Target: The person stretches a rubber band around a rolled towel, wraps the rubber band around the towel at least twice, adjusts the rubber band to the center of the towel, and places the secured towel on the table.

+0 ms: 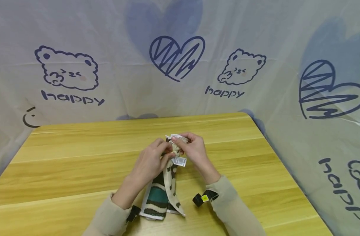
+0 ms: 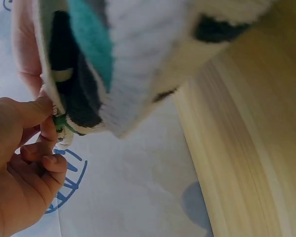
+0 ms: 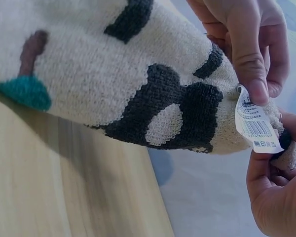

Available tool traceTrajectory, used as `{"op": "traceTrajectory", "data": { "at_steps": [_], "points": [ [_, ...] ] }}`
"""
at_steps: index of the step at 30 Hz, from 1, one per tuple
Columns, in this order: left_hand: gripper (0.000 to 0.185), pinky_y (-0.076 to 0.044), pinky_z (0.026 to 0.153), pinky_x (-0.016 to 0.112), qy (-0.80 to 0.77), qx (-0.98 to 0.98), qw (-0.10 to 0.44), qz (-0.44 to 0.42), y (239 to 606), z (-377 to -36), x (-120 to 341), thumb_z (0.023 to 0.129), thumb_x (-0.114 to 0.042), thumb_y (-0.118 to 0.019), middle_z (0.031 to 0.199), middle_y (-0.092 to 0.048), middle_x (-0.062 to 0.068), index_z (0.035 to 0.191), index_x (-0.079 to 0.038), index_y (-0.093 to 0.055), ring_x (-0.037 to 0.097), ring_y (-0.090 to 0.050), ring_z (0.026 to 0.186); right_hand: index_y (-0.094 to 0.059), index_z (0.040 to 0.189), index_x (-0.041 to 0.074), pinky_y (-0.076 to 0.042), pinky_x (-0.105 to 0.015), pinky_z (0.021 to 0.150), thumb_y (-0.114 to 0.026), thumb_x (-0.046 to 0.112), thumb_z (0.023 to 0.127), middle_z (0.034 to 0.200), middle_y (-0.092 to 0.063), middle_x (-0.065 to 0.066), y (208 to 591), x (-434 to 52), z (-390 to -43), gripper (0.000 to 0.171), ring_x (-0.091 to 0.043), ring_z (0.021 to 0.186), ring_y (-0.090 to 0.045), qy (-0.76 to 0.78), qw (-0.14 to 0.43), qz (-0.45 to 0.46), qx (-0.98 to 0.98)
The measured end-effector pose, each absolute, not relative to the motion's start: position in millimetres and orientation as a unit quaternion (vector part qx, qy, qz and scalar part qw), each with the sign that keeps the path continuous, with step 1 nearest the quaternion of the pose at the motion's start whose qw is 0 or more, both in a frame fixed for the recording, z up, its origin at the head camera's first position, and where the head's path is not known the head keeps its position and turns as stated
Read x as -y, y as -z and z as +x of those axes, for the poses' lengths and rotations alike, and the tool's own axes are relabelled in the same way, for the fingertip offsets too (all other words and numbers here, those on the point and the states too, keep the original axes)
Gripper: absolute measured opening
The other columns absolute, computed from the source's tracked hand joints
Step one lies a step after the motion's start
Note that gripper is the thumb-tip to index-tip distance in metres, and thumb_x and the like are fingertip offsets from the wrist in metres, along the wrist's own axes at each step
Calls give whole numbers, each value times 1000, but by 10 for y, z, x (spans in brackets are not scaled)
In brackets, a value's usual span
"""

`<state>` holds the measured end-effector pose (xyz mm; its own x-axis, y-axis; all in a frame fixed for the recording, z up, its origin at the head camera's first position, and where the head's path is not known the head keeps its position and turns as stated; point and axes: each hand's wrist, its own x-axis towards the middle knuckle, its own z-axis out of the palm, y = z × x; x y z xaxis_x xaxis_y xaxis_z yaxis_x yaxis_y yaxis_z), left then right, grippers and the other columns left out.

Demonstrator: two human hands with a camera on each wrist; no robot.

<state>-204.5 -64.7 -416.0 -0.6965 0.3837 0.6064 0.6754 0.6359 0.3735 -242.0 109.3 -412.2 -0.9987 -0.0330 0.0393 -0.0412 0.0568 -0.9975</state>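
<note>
A cream towel [image 1: 159,196] with black and teal patches hangs down toward the front of the table, bunched at its upper end. My left hand [image 1: 151,159] pinches the bunched end from the left, and my right hand [image 1: 194,149] grips it from the right. A printed white label [image 1: 179,161] with a barcode sticks out by the left fingertips; the right wrist view shows the label [image 3: 256,123] between both hands. A thin green strand [image 2: 61,121] shows at the gathered part in the left wrist view. Fingers hide much of that part.
Beneath the hands is a wood-grain table [image 1: 79,157]. A pale cloth [image 1: 123,75] with bear and heart drawings hangs behind it and along the right side. Black wrist devices sit at both cuffs, the right one [image 1: 201,199] bearing a yellow sticker.
</note>
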Motion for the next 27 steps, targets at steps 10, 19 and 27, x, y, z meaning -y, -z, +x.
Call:
{"op": "traceTrajectory", "data": {
  "at_steps": [10, 19, 27],
  "points": [
    [8, -51, 64, 25, 374, 840, 178, -350, 4185, -2096, 686, 90, -7, -81, 93, -63, -1, 96, -10, -75, 10, -57, 76, -73, 107, -4, -45, -22, 53, -80, 17, 93, 82, -67, -3, 4181, -1106, -2436, 26, -10, 58, -52, -692, -29, 28, 721],
    [5, -54, 72, 27, 360, 831, 143, -399, 4188, -2158, 807, 94, -12, -76, 99, -61, -4, 93, -13, -71, 9, -59, 83, -73, 111, -7, -43, -21, 52, -78, 16, 95, 85, -67, -5, 4244, -1092, -2491, 28, -9, 58, -50, -705, -52, 15, 708],
    [12, -51, 72, 30, 469, 791, 125, -372, 4121, -2188, 914, 94, 0, -71, 97, -62, 1, 95, -11, -65, 14, -56, 85, -52, 140, -14, -55, -26, 89, -64, 23, 104, 125, -65, -12, 4217, -1167, -2489, 52, -14, 104, -65, -771, -147, 162, 598]
  ]
}}
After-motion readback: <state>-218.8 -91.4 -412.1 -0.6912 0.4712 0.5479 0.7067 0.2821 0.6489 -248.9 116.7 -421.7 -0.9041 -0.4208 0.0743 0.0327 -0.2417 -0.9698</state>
